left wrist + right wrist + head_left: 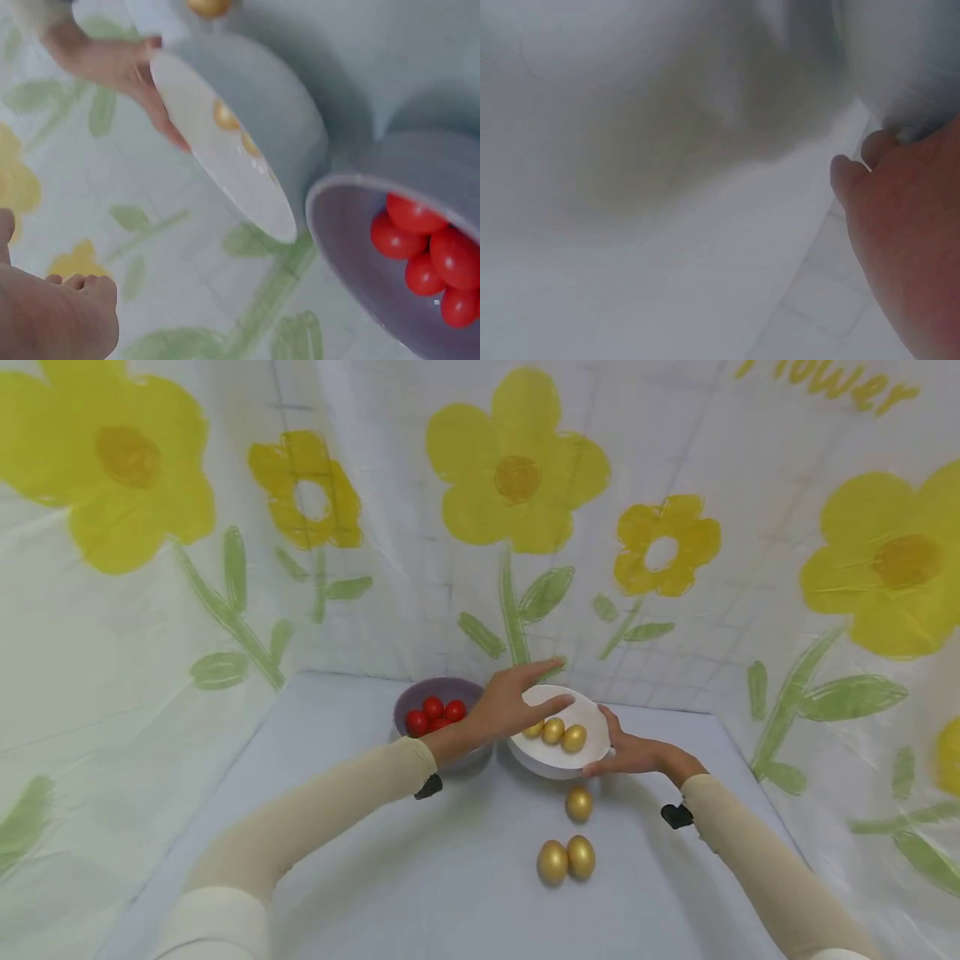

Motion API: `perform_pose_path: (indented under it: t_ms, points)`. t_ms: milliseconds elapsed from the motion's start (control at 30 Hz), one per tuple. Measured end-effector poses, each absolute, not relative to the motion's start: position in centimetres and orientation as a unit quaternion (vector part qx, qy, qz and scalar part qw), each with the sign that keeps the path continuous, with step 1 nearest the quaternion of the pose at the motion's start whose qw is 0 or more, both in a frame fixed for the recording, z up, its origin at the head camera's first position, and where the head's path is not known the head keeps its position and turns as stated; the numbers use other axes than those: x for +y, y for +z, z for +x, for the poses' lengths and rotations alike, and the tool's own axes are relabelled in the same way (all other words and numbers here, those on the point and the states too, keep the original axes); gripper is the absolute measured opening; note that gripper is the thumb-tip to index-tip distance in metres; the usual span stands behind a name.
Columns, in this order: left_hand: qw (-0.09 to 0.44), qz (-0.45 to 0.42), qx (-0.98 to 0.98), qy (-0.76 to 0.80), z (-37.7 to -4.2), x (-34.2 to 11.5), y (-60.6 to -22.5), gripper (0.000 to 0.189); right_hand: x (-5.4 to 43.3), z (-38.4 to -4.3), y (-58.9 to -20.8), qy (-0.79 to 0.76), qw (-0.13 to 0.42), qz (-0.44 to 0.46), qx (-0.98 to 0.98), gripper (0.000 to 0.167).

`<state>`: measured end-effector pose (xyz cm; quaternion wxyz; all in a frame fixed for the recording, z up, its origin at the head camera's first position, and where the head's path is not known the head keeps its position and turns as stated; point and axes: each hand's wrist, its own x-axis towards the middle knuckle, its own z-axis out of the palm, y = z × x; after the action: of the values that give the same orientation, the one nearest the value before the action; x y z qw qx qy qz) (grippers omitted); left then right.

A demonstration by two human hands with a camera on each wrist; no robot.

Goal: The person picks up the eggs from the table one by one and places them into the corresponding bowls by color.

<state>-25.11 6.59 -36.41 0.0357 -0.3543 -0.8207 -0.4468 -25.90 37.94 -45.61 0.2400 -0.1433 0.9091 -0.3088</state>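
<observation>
My right hand point(632, 753) grips the right side of a white bowl point(546, 766), its thumb and fingers spread along the wall. Inside that bowl lie golden eggs point(574, 737). Over the bowl's left part reaches my left hand point(504, 706), fingers and thumb extended and apart, holding nothing. The left wrist view has the white bowl with its opening facing the camera, and part of the left hand point(64, 319) at the lower left edge. In the right wrist view the right hand point(907, 225) touches the pale bowl point(907, 60), its fingertips partly hidden.
Left of the white bowl stands a purple bowl point(450, 686) with several red eggs point(432, 707), partly behind my left wrist. Near the front, one golden egg point(579, 804) and a pair of golden eggs point(552, 862) lie on the pale table point(420, 885). A flower-printed curtain point(405, 593) hangs behind.
</observation>
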Motion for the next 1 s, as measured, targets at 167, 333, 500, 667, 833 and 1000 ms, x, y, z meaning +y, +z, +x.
perform_pose_path:
  t_ms: [167, 333, 500, 667, 833, 1000]
  points:
    - [0.009, -0.348, -0.795, -0.496, -20.0, 6.6, -37.8, 0.062, 38.3, -25.9, -45.5, -0.313, 0.230, -0.155, 0.908, 0.136]
    - [-0.046, -0.347, -0.780, -0.519, -15.6, 6.6, -40.1, 0.066, 38.5, -26.0, -45.9, -0.320, 0.227, -0.162, 0.905, 0.137]
    - [-0.100, -0.353, -0.785, -0.500, -13.4, 6.1, -43.2, 0.074, 38.3, -26.1, -46.2, -0.327, 0.229, -0.159, 0.903, 0.138]
    - [-0.139, -0.322, -0.818, -0.455, -12.9, 5.4, -46.2, 0.080, 37.9, -26.1, -46.0, -0.320, 0.233, -0.153, 0.905, 0.138]
    - [-0.171, -0.312, -0.829, -0.432, -12.8, 5.3, -47.8, 0.078, 37.9, -25.7, -45.5, -0.316, 0.232, -0.146, 0.908, 0.139]
    - [-0.170, -0.342, -0.834, -0.397, -12.3, 5.2, -49.3, 0.073, 37.9, -25.8, -45.5, -0.319, 0.234, -0.151, 0.906, 0.138]
